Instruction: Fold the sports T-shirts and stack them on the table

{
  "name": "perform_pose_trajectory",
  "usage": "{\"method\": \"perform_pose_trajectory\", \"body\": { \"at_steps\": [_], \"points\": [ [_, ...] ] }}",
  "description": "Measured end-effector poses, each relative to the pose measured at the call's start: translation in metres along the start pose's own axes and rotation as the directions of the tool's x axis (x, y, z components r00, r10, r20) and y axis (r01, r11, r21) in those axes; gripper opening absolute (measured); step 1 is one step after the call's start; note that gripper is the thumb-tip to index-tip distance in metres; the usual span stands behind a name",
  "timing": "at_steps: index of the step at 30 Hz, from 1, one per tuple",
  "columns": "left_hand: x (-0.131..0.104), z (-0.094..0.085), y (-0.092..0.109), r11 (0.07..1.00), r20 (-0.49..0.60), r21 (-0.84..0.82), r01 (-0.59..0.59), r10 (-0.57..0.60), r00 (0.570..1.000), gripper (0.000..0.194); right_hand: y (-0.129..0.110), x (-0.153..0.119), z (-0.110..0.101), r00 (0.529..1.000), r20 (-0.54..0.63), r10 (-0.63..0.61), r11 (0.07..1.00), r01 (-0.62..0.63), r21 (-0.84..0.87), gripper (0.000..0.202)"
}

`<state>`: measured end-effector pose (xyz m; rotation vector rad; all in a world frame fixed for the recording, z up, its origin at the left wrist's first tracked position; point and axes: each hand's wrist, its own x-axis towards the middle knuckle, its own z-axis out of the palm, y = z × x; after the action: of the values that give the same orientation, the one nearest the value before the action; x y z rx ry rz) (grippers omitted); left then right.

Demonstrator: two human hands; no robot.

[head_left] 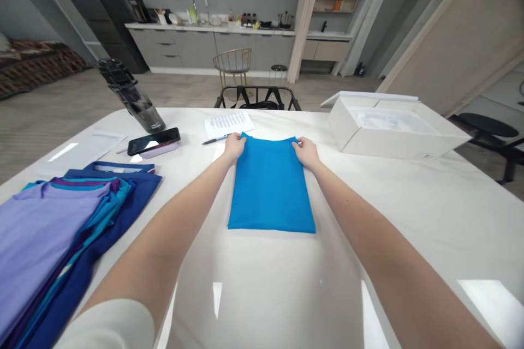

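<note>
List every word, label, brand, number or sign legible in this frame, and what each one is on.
No text can be read with certainty.
Printed sheet: lines of text, too small and blurred.
Dark drink bottle: pale lettering near its base, too small.
White box: faint small marking low on the front, unreadable.

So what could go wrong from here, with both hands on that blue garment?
The left hand and right hand grip only the far corners of the blue garment, so its folds could loosen or its near edge skew if lifted unevenly. The pen lies right by the left hand, which might knock it or nudge the printed sheet. The left forearm runs close to the clothes pile and could drag its edge.
</note>
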<state>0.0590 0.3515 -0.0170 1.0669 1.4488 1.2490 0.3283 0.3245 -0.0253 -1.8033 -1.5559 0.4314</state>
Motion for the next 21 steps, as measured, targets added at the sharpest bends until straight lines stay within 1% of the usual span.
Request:
{"method": "perform_pose_trajectory", "body": {
  "at_steps": [2,4,5,6,7,8,9,10,11,12,13,14,15,17,19,21],
  "points": [
    [0.005,0.000,-0.009,0.987,-0.062,0.122,-0.104,0.113,0.992,0.008,0.003,0.003,0.007,1.000,0.007,-0.025,0.998,0.025,-0.061,0.022],
    [0.003,0.000,-0.010,0.966,-0.072,0.201,-0.163,0.181,0.981,0.004,0.000,0.003,0.007,1.000,0.002,-0.022,0.994,0.022,-0.109,0.026],
    [0.001,0.000,-0.008,0.951,-0.070,0.241,-0.195,0.218,0.974,0.008,-0.003,0.001,0.007,1.000,0.000,-0.009,0.989,0.009,-0.150,0.029],
    [-0.004,0.001,-0.006,0.928,-0.053,0.283,-0.241,0.266,0.962,0.015,-0.007,-0.002,0.006,1.000,-0.013,0.006,0.979,-0.009,-0.202,0.033],
    [-0.010,0.003,-0.004,0.897,-0.015,0.321,-0.302,0.324,0.946,0.024,-0.013,-0.006,0.006,0.999,-0.037,0.009,0.967,-0.018,-0.256,0.039],
    [-0.016,0.007,-0.002,0.860,0.047,0.346,-0.374,0.382,0.923,0.031,-0.019,-0.011,0.008,0.998,-0.065,-0.014,0.954,-0.006,-0.300,0.044],
    [-0.024,0.012,-0.002,0.823,0.130,0.349,-0.448,0.431,0.893,0.036,-0.026,-0.016,0.010,0.995,-0.081,-0.066,0.944,0.036,-0.328,0.048],
    [-0.031,0.018,-0.003,0.797,0.215,0.333,-0.504,0.457,0.863,0.038,-0.033,-0.021,0.014,0.987,-0.075,-0.139,0.935,0.106,-0.337,0.049],
    [-0.037,0.024,-0.006,0.786,0.288,0.315,-0.532,0.455,0.843,0.038,-0.039,-0.026,0.020,0.975,-0.040,-0.218,0.924,0.193,-0.331,0.048],
    [-0.042,0.030,-0.009,0.784,0.347,0.312,-0.537,0.432,0.833,0.037,-0.044,-0.031,0.026,0.960,0.019,-0.281,0.909,0.272,-0.316,0.048],
    [-0.047,0.035,-0.014,0.782,0.386,0.334,-0.526,0.395,0.833,0.038,-0.048,-0.036,0.033,0.943,0.095,-0.317,0.893,0.331,-0.304,0.049],
    [-0.049,0.039,-0.019,0.774,0.408,0.378,-0.508,0.353,0.842,0.039,-0.051,-0.040,0.040,0.931,0.172,-0.322,0.882,0.360,-0.303,0.051],
    [-0.051,0.041,-0.024,0.754,0.416,0.437,-0.490,0.314,0.853,0.041,-0.052,-0.043,0.046,0.927,0.230,-0.297,0.878,0.359,-0.316,0.053],
    [-0.051,0.042,-0.031,0.690,0.416,0.552,-0.468,0.258,0.872,0.046,-0.051,-0.047,0.055,0.939,0.279,-0.202,0.881,0.299,-0.367,0.057],
    [-0.052,0.037,-0.034,0.645,0.400,0.623,-0.443,0.224,0.889,0.051,-0.048,-0.048,0.057,0.955,0.274,-0.114,0.885,0.223,-0.409,0.062],
    [-0.054,0.031,-0.033,0.627,0.378,0.657,-0.418,0.206,0.903,0.056,-0.044,-0.049,0.053,0.964,0.263,-0.048,0.886,0.163,-0.434,0.068]
  ]
}}
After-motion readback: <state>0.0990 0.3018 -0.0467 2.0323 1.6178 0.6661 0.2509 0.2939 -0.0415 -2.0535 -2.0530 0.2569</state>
